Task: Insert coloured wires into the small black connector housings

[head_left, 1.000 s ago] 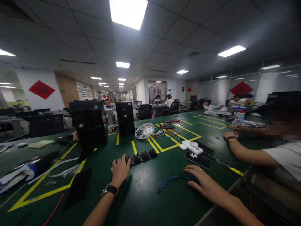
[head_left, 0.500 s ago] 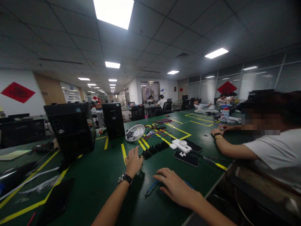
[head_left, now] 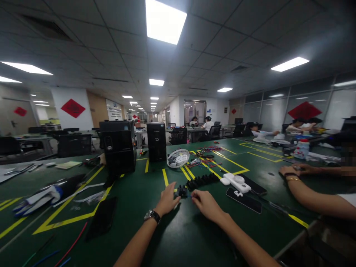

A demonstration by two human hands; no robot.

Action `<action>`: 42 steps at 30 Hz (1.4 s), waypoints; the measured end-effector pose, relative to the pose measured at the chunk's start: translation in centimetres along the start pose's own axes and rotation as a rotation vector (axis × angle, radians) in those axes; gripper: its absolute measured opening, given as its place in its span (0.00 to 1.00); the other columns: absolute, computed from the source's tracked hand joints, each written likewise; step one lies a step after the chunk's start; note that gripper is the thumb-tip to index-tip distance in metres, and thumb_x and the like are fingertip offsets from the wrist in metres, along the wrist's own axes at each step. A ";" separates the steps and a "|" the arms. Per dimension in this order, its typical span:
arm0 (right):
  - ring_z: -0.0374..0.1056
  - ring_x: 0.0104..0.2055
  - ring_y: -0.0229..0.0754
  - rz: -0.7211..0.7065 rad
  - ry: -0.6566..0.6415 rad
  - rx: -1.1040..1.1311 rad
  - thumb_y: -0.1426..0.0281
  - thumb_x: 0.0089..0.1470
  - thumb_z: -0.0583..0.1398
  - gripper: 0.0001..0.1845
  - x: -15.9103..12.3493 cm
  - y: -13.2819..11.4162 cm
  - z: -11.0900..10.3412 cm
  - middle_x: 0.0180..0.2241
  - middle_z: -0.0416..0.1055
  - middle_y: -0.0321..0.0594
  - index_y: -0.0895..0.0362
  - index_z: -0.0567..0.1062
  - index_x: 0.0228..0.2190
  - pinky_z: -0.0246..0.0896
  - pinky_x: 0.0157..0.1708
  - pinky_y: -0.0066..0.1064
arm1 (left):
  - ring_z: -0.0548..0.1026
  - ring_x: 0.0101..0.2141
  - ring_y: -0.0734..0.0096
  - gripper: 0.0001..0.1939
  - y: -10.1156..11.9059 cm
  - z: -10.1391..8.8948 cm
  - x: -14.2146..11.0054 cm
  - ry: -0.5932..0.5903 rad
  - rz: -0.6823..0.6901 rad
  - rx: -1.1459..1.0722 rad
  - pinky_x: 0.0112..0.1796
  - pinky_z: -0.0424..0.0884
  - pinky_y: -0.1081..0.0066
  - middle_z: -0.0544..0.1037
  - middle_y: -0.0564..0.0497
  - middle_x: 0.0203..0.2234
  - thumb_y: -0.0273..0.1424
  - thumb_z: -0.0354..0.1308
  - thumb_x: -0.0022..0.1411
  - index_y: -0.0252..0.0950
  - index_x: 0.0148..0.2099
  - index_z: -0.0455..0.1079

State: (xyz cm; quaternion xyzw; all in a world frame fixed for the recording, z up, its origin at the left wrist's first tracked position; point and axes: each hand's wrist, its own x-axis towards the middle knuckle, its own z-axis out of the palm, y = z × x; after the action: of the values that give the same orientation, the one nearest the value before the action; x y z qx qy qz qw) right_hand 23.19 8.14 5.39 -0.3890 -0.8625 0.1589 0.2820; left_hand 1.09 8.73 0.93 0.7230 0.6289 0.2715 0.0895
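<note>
My left hand [head_left: 168,197], with a watch on its wrist, is closed on the left end of a small black connector block [head_left: 182,191] that rests on the green table [head_left: 178,237]. My right hand [head_left: 205,204] is just right of the block, fingers pinched together towards it; what they hold is hidden. A longer row of black connector blocks [head_left: 203,180] lies just behind both hands.
Two black computer towers [head_left: 118,146] [head_left: 156,141] stand at the back left, with a white fan grille [head_left: 178,158] and coloured wires [head_left: 204,161] beyond. White plugs [head_left: 236,181] and a dark phone [head_left: 244,199] lie right. Another person's forearms [head_left: 306,193] rest at the right edge.
My right hand has moved left off the blue wire and up to the block. My left hand has drawn one small block away from the row. The view has swung.
</note>
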 end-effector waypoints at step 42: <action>0.71 0.38 0.41 -0.313 0.121 -0.114 0.69 0.61 0.51 0.15 3.4 -9.2 6.7 0.37 0.74 0.43 0.54 0.74 0.45 0.62 0.40 0.29 | 0.72 0.47 0.62 0.23 -1.6 -5.1 -9.7 0.233 -0.281 -1.684 0.50 0.67 0.55 0.69 0.45 0.48 0.25 0.59 0.54 0.40 0.52 0.59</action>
State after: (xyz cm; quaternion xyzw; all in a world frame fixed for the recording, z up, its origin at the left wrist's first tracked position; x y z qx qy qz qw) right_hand 11.95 4.39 5.91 -0.2744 -0.9015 0.0400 0.3323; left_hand -3.46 -1.36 1.73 0.2988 0.3070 0.7062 0.5636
